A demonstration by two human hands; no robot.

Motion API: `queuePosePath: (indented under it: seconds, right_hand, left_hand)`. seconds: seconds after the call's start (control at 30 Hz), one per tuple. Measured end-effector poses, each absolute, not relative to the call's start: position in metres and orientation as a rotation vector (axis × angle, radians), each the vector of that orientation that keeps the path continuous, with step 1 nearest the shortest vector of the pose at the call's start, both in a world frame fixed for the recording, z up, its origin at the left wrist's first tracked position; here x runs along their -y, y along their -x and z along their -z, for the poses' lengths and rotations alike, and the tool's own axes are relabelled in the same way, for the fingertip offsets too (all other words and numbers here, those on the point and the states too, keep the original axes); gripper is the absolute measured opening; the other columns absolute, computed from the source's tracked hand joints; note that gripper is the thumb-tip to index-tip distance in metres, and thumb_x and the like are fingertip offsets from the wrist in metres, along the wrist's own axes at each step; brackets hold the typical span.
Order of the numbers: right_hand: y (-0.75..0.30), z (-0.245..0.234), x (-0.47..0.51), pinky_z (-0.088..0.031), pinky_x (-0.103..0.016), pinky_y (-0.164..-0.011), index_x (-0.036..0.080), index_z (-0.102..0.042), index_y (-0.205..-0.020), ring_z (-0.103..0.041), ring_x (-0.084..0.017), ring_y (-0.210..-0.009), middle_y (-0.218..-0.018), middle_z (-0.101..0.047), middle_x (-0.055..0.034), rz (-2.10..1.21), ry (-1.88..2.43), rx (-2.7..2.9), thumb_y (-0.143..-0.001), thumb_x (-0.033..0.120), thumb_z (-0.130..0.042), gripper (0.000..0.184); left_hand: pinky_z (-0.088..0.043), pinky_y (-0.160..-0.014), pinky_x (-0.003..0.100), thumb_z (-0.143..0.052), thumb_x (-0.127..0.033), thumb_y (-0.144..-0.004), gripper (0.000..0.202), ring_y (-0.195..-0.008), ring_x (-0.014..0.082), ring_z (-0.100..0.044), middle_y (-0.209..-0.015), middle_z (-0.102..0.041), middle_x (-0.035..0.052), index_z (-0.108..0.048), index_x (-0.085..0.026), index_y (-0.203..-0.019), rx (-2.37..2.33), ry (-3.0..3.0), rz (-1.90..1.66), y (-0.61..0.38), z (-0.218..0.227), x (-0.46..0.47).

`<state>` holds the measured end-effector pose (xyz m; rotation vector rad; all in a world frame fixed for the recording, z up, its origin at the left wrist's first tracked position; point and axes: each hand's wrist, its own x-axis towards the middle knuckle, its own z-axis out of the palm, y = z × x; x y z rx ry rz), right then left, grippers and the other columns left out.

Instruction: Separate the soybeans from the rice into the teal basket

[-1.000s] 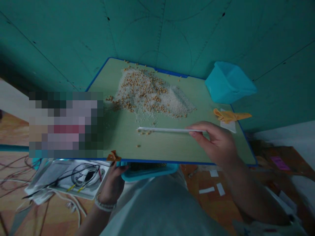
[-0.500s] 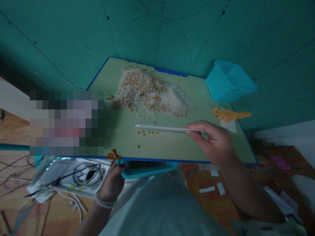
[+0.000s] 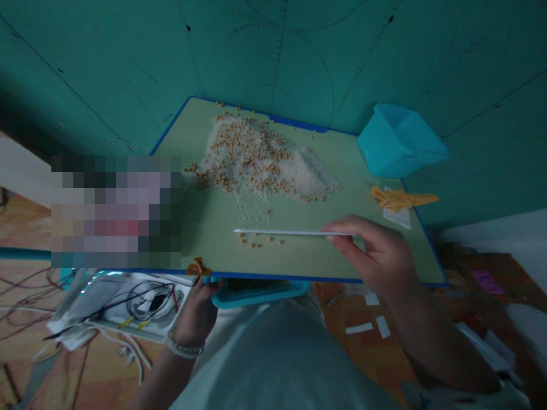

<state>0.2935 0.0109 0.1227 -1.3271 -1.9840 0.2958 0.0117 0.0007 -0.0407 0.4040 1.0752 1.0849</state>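
Note:
A pale green board (image 3: 299,256) with a blue edge carries a heap of white grains mixed with tan beans (image 3: 260,162). My right hand (image 3: 376,256) pinches a thin white strip (image 3: 282,232) held flat and edge-on just above the board, near its front. A few loose beans (image 3: 260,241) lie right in front of the strip. My left hand (image 3: 199,310) grips a blue tray (image 3: 256,291) held under the board's front edge; dark contents show inside it.
A light blue tub (image 3: 399,142) stands at the board's back right corner, with crumpled orange paper (image 3: 401,199) beside it. Wires and a white device (image 3: 128,307) lie on the floor at left. A blurred patch covers the board's left part.
The white strip has slid toward me over the board, dragging a few beans away from the heap toward the front edge. My left hand and the tray stayed put.

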Motion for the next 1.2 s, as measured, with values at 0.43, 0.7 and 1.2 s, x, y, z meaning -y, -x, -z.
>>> queuePosePath:
  seconds: [0.43, 0.7, 1.2]
  right_hand:
    - [-0.296, -0.126, -0.003, -0.055, -0.027, -0.077, 0.026, -0.063, -0.098, -0.068, -0.014, -0.087, -0.091, -0.073, -0.0006, -0.320, 1.331, 2.036, -0.086, 0.011, -0.059, 0.019]
    - [-0.295, -0.128, 0.000, -0.054, -0.024, -0.076, 0.025, -0.064, -0.097, -0.068, -0.013, -0.084, -0.089, -0.074, -0.0005, -0.321, 1.320, 2.048, -0.085, 0.011, -0.059, 0.019]
    - [-0.290, -0.140, 0.021, -0.058, -0.026, -0.070, 0.026, -0.063, -0.101, -0.071, -0.015, -0.080, -0.086, -0.075, -0.0008, -0.466, 1.200, 2.164, -0.086, 0.007, -0.053, 0.026]
  left_hand:
    - [-0.052, -0.075, 0.034, -0.079, -0.026, -0.057, 0.033, -0.085, 0.0250, -0.066, -0.082, -0.075, 0.0005, -0.076, -0.023, -0.090, -1.043, -0.410, -1.066, -0.016, 0.045, 0.001]
    - [-0.052, -0.082, 0.038, -0.079, -0.026, -0.057, 0.029, -0.090, 0.0283, -0.067, -0.081, -0.076, 0.0017, -0.077, -0.023, -0.085, -1.036, -0.416, -1.065, -0.023, 0.036, -0.001]
    - [-0.054, -0.074, 0.041, -0.078, -0.027, -0.051, 0.020, -0.080, 0.0299, -0.068, -0.070, -0.075, 0.0018, -0.076, -0.024, -0.070, -1.059, -0.377, -1.047, -0.024, 0.029, -0.002]
